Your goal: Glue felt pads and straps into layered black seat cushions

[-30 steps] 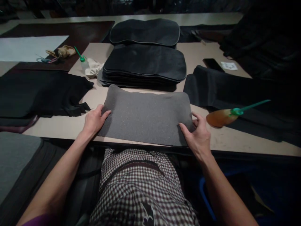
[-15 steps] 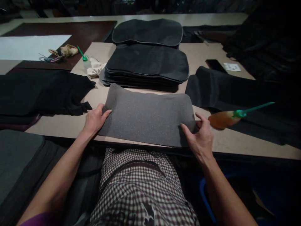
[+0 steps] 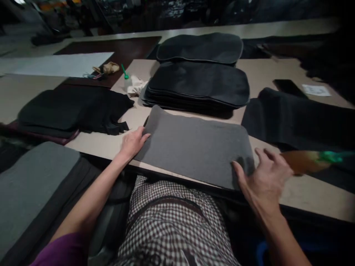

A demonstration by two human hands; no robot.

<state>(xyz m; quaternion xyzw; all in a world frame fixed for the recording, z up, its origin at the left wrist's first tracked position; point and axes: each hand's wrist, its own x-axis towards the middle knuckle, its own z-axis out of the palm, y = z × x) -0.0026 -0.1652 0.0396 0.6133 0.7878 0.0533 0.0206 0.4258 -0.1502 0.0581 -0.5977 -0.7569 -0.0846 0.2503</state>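
A grey rounded sheet lies on the table at its front edge, directly before me. My left hand grips its left edge, thumb on top and fingers at the side. By the sheet's right edge, my right hand has its thumb and fingers spread apart, with the thumb near the sheet's surface. An amber bottle with a green nozzle, blurred, is just right of that hand.
Behind the sheet stands a stack of black pieces. Dark fabric pieces lie left and right. A small green-tipped bottle, a cloth and a phone lie farther back.
The view has turned left, so things appear farther right. My right hand has opened and come away from the sheet's right edge. My left hand keeps its hold.
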